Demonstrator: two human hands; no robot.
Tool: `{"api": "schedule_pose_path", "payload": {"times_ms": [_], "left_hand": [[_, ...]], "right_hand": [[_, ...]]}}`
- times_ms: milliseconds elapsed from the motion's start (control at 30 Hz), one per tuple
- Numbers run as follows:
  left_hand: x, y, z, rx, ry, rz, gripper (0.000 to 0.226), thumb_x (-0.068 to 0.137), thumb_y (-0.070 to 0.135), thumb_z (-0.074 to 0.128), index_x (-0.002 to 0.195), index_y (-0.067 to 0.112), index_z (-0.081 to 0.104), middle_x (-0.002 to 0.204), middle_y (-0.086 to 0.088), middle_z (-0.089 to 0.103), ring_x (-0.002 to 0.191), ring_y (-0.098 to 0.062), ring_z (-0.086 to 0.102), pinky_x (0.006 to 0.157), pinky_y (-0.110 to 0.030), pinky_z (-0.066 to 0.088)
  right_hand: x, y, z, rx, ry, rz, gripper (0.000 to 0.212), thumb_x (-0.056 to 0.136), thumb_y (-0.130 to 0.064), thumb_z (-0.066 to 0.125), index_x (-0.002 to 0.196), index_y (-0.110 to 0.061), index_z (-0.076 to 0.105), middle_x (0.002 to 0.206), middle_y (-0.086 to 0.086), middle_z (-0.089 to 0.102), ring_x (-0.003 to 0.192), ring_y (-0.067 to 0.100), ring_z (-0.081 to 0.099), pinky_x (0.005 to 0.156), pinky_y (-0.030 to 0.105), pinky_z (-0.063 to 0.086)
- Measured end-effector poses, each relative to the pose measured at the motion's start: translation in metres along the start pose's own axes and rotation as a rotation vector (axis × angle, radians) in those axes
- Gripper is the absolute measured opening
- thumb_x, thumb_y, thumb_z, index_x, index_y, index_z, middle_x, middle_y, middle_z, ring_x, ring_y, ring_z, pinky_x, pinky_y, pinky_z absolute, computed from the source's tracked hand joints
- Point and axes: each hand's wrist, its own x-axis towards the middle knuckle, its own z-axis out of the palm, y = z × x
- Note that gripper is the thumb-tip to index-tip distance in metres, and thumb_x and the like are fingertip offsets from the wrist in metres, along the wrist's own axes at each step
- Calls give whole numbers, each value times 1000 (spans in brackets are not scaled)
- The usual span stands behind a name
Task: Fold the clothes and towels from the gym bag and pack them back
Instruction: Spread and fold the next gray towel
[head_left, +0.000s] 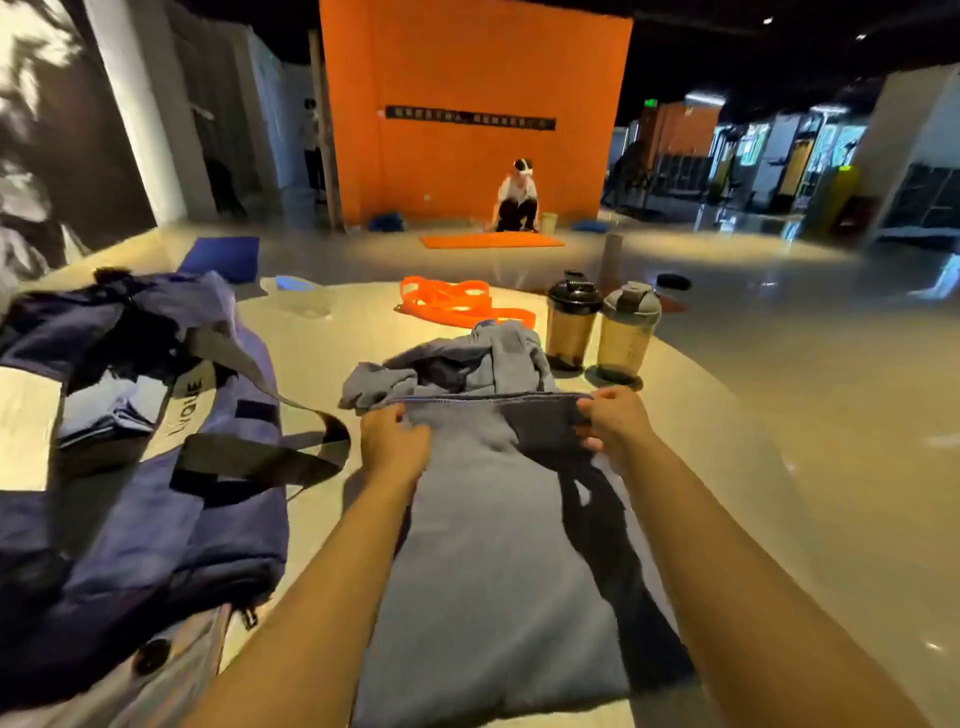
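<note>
Both hands reach forward over a grey-blue towel (498, 561) that lies lengthwise on the pale bench (727, 467). The left hand (392, 441) pinches the towel's far edge at its left corner, thumb on top and fingers curled under. The right hand (613, 418) pinches the same edge at the right corner, and the hem runs taut between them, lifted a little off the bench. A dark shadow falls across the towel's right side.

Just beyond the held edge lies a crumpled heap of grey-blue clothes (467, 364), touching the towel. To the left sits the navy gym bag (156, 519), open, with black straps draped over it and pale folded cloth showing inside. Two shaker bottles (597, 327) with dark lids stand side by side right of the heap. An orange band (457, 304) lies behind the heap. Far off, a person (517, 200) crouches by an orange mat (491, 240) before an orange wall (467, 104).
</note>
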Motion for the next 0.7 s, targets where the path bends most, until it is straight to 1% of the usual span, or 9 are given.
{"api": "schedule_pose_path", "payload": {"times_ms": [33,67,133,233,300,467,567,633,700], "left_hand": [[-2,-10,13,0,20,20,18,91,10,59,108,8,62,115,-10,54,104,-32,52,84,-37,42],[-6,-16,21,18,32,39,36,94,9,56,130,5,52,137,-11,42,119,-33,48,96,-39,41],[-8,-29,26,70,36,111,52,97,9,52,145,4,35,152,-10,23,132,-31,40,106,-37,36],[3,-43,19,237,11,267,55,97,12,50,148,7,30,154,-8,21,136,-28,35,107,-35,33],[11,-47,11,334,-3,341,55,97,10,48,148,7,29,154,-9,22,135,-29,35,107,-35,32],[20,-56,4,547,-30,468,53,95,5,49,145,0,32,152,-15,26,130,-36,39,103,-40,37],[23,-56,5,596,-55,478,54,95,6,50,145,0,32,151,-16,27,126,-37,43,100,-42,40],[23,-56,5,644,-84,490,54,95,7,50,145,0,32,151,-15,27,122,-38,45,97,-43,41],[25,-50,8,685,-108,448,53,96,9,47,145,1,30,152,-14,22,120,-40,45,96,-44,39]], "right_hand": [[6,12,12,36,31,9,19,92,-6,53,77,-16,47,96,21,57,88,35,59,75,47,52],[10,21,21,56,80,3,13,92,-9,54,81,-15,50,99,20,59,93,36,59,82,50,52],[12,36,31,59,160,-30,2,94,-15,54,94,-15,51,103,12,59,96,30,57,86,45,51],[11,53,33,50,127,-137,4,95,-14,52,97,-12,49,91,3,55,87,22,53,73,34,45],[10,62,30,40,89,-191,3,95,-12,51,95,-11,49,85,-2,52,84,19,51,69,29,42],[5,72,15,-81,63,-244,5,96,-15,50,93,-12,47,82,-6,50,82,19,49,71,31,40],[0,71,9,-126,79,-243,5,95,-16,49,93,-12,47,81,-6,50,81,18,49,64,28,39],[3,63,10,-205,34,-221,5,96,-15,47,94,-10,46,81,-3,50,76,18,48,60,27,38],[9,52,14,-320,-38,-190,7,96,-15,44,95,-9,46,82,2,50,71,18,46,58,31,36]]}}
